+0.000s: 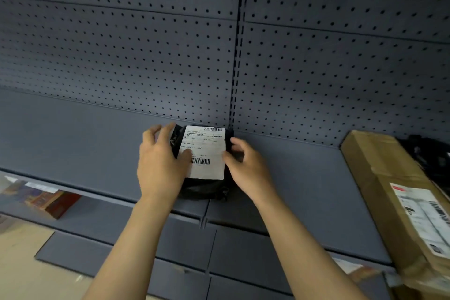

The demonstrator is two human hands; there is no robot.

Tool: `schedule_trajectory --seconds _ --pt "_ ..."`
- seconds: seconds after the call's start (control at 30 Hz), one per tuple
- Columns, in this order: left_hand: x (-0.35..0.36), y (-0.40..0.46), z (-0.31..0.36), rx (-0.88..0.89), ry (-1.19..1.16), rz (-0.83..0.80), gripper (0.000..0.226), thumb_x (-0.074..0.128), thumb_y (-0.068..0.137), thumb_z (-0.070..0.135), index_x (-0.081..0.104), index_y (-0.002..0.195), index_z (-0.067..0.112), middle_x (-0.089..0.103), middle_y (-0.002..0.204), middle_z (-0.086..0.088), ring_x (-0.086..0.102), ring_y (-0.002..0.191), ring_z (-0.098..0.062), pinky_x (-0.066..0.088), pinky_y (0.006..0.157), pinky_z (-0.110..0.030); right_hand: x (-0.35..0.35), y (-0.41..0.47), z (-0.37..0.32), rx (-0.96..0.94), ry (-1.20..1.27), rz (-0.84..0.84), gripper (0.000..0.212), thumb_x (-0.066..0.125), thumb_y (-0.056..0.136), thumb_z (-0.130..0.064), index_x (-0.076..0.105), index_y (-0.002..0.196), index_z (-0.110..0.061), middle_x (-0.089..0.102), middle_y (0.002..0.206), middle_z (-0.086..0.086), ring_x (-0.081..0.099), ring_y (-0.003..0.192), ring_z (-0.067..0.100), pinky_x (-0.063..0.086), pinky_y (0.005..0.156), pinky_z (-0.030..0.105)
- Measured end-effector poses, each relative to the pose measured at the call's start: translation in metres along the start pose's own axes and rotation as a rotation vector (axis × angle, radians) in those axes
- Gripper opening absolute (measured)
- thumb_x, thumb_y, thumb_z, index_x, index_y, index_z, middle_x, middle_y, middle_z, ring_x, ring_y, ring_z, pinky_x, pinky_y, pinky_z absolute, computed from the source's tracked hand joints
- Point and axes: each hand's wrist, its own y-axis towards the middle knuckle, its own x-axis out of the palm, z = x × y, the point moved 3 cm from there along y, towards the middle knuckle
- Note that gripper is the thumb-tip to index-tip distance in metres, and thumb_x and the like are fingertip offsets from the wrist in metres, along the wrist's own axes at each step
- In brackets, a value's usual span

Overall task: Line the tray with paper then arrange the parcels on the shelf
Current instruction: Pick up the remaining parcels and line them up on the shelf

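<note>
Two bare forearms reach up from the bottom edge toward a grey shelf (pixel 304 178). The left hand (pixel 160 163) lies against the left side of a black parcel (pixel 207 185), its thumb resting on the parcel's white label (pixel 205 153) and its fingers spread along the far left edge. The right hand (pixel 246 165) is at the parcel's right side, thumb touching the label's right edge and fingers curled loosely round the bag's corner. Both hands touch the parcel; whether they grip it firmly cannot be told. The parcel lies flat on the shelf between the hands, label up, its far end close to the pegboard (pixel 121 56) back wall, just beside the slotted upright (pixel 237 56). Well to the right, a long brown box (pixel 389 190) lies on the same shelf. A lower shelf (pixel 121 246) shows below.
</note>
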Motion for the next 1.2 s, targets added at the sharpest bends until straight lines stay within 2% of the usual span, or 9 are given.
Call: schedule_trajectory --seconds 0.1,0.17,0.27,0.37,0.43,0.53,0.87,1.07,1.2 --pt "-0.001 0.006 0.037 0.049 -0.265 0.024 0.048 0.053 0.102 0.031 0.045 0.149 0.024 0.044 0.150 0.001 0.053 0.114 -0.010 0.046 0.086 -0.026 -0.024 -0.003 -0.010 -0.032 0.055 0.065 0.043 0.058 0.099 -0.033 0.055 0.142 -0.028 0.064 0.133 -0.010 0.059 0.090 -0.006 0.044 0.078 0.015" --pt "0.004 0.005 0.065 0.037 -0.444 -0.033 0.044 0.049 0.103 0.029 0.047 0.147 0.025 0.047 0.145 0.007 0.053 0.105 0.002 0.045 0.078 -0.011 -0.046 -0.007 -0.016 -0.042 0.074 0.108 0.039 0.057 0.099 -0.030 0.057 0.139 -0.030 0.064 0.130 -0.012 0.057 0.089 -0.006 0.042 0.078 0.014" --pt "0.017 0.000 0.101 0.036 -0.622 -0.097 0.041 0.052 0.102 0.027 0.052 0.142 0.027 0.055 0.138 0.006 0.056 0.108 0.001 0.046 0.085 -0.017 -0.082 -0.015 -0.021 -0.062 0.075 0.182 0.037 0.059 0.098 -0.028 0.059 0.135 -0.034 0.065 0.128 -0.014 0.060 0.095 -0.004 0.044 0.080 0.015" --pt "0.031 -0.008 0.144 0.040 -0.743 -0.186 0.037 0.053 0.100 0.021 0.056 0.136 0.028 0.060 0.123 0.008 0.056 0.086 0.018 0.045 0.074 -0.009 -0.119 -0.023 -0.022 -0.061 0.096 0.226 0.036 0.060 0.098 -0.026 0.060 0.133 -0.034 0.065 0.126 -0.016 0.057 0.094 -0.010 0.040 0.075 0.007" --pt "0.040 -0.015 0.173 0.069 -0.781 -0.241 0.037 0.053 0.100 0.019 0.056 0.136 0.027 0.060 0.116 0.011 0.055 0.080 0.022 0.045 0.079 -0.012 -0.143 -0.029 -0.022 -0.071 0.125 0.267 0.035 0.061 0.098 -0.022 0.062 0.131 -0.032 0.065 0.123 -0.014 0.059 0.099 -0.005 0.043 0.079 0.008" --pt "0.052 -0.032 0.212 0.104 -0.812 -0.324 0.036 0.053 0.101 0.019 0.056 0.135 0.028 0.059 0.115 0.014 0.056 0.087 0.016 0.046 0.082 -0.015 -0.181 -0.037 -0.015 -0.096 0.158 0.347 0.033 0.062 0.096 -0.018 0.066 0.124 -0.034 0.067 0.118 -0.016 0.062 0.101 -0.003 0.050 0.095 0.022" --pt "0.116 -0.102 0.301 0.131 -0.867 -0.439 0.036 0.056 0.100 0.018 0.059 0.135 0.028 0.060 0.127 0.009 0.057 0.112 0.000 0.043 0.086 -0.014 -0.309 -0.080 0.044 -0.051 0.132 0.476 0.036 0.060 0.097 -0.015 0.066 0.127 -0.033 0.067 0.120 -0.016 0.062 0.108 0.000 0.048 0.097 0.023" --pt "0.154 -0.126 0.311 0.097 -0.820 -0.485 0.039 0.055 0.101 0.017 0.059 0.136 0.032 0.057 0.137 0.012 0.051 0.129 -0.003 0.040 0.088 -0.012 -0.342 -0.090 0.082 0.049 0.162 0.475 0.035 0.062 0.097 -0.020 0.065 0.129 -0.035 0.067 0.121 -0.019 0.061 0.111 0.002 0.047 0.101 0.027" --pt "0.184 -0.135 0.297 0.028 -0.723 -0.540 0.042 0.055 0.101 0.022 0.053 0.143 0.029 0.048 0.141 0.015 0.043 0.130 -0.001 0.038 0.104 -0.026 -0.340 -0.092 0.107 0.153 0.090 0.398 0.042 0.062 0.096 -0.024 0.059 0.137 -0.034 0.063 0.132 -0.013 0.058 0.114 0.006 0.044 0.104 0.030"
